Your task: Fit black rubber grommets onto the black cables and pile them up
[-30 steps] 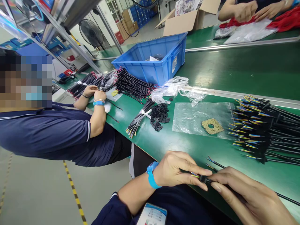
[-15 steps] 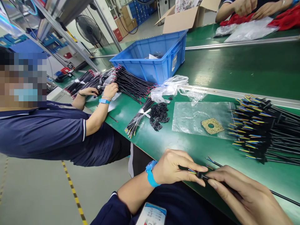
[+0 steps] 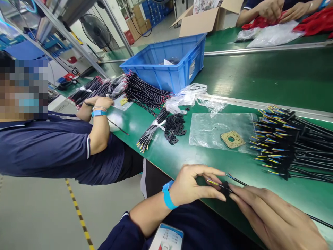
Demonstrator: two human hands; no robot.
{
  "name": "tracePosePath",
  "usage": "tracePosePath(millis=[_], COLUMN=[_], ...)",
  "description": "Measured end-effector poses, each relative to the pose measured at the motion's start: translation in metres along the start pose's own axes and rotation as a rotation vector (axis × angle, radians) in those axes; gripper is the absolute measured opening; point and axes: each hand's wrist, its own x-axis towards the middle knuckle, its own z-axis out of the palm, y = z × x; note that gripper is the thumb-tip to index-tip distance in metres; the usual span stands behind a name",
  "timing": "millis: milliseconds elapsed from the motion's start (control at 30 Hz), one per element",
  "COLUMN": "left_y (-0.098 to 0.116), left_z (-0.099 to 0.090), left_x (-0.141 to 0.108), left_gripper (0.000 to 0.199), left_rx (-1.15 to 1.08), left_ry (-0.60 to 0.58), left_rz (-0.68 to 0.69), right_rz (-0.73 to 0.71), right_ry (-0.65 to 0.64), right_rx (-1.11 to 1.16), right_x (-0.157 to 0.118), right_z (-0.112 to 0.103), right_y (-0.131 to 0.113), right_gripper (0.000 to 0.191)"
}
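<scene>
The person's left hand (image 3: 194,185), with a blue wristband (image 3: 168,195) on the wrist, had its grip closed on a black moulded connector (image 3: 225,188), thumb and fingers pinched at both sides of it. The right hand (image 3: 273,215) was closed on the same piece from the other side, so the connector sat between the two hands, just above the edge of the green bench (image 3: 260,76). A black cable (image 3: 318,221) ran from the connector to the right, and short yellow and blue wire ends (image 3: 213,183) came out toward the left hand. Just beyond the grip lay a big heap of similar cables (image 3: 278,142) — it looked as if the larger part of the work was done there. Farther left of the grip were a smaller bundle with a clear tie (image 3: 151,133) and a pile of small black pieces (image 3: 173,128), which seemed to be what was left. A cork-like gasket (image 3: 232,139) lay on a clear plastic bag (image 3: 205,137) between them. Well beyond the grip stood a blue crate (image 3: 166,78), and a co-worker's hands (image 3: 102,103) were at other black cables.
</scene>
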Motion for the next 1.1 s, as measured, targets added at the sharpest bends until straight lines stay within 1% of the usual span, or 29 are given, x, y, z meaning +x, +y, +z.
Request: tracePosePath(millis=[67,133,200,267,333,400,500,633,700,733,800,867,900,967,1100], left_y=[0.003,0.006,0.007,0.008,0.008,0.008,0.008,0.009,0.008,0.006,-0.001,-0.01,-0.015,-0.023,-0.028], left_z=[0.001,0.001,0.002,0.001,-0.001,-0.003,-0.004,-0.003,-0.006,-0.008,-0.015,-0.022,-0.025,-0.03,-0.031], left_x=[0.0,0.0,0.0,0.001,0.0,0.0,0.001,0.003,0.003,0.003,0.002,0.0,-0.001,-0.003,-0.005], left_gripper=[0.047,0.041,0.042,0.044,0.042,0.038,0.034,0.036,0.041,0.043,0.044,0.04,0.039,0.038,0.034], left_rx=[-0.023,0.01,0.056,0.114,0.181,0.225,0.225,0.186,0.116,0.076,0.037,0.051,0.067,0.102,0.176], left_ry=[0.041,0.067,0.05,0.009,-0.028,-0.053,-0.067,-0.045,-0.014,0.023,0.137,0.254,0.291,0.306,0.263], left_rz=[0.023,0.094,0.136,0.139,0.148,0.181,0.228,0.206,0.181,0.161,0.1,0.036,0.012,-0.012,0.015], right_rz=[-0.028,-0.057,-0.057,-0.015,0.045,0.1,0.151,0.16,0.171,0.186,0.221,0.238,0.244,0.262,0.302], right_ry=[-0.03,-0.06,-0.047,-0.004,0.012,-0.007,-0.054,-0.092,-0.093,-0.079,-0.039,-0.008,-0.007,-0.007,-0.007], right_rx=[-0.041,-0.039,0.001,0.095,0.218,0.33,0.423,0.409,0.347,0.31,0.239,0.184,0.168,0.16,0.191], right_x=[-0.002,-0.003,-0.001,0.004,0.011,0.015,0.016,0.01,0.007,0.007,0.008,0.01,0.011,0.013,0.013], right_z=[-0.005,-0.006,-0.005,-0.004,-0.002,-0.002,0.0,-0.002,-0.008,-0.011,-0.018,-0.023,-0.024,-0.026,-0.028], right_y=[0.002,0.003,0.002,0.0,-0.003,-0.006,-0.006,0.001,0.007,0.009,0.014,0.016,0.017,0.017,0.016], right_gripper=[0.035,0.04,0.037,0.029,0.026,0.025,0.024,0.021,0.018,0.017,0.016,0.017,0.017,0.018,0.016])
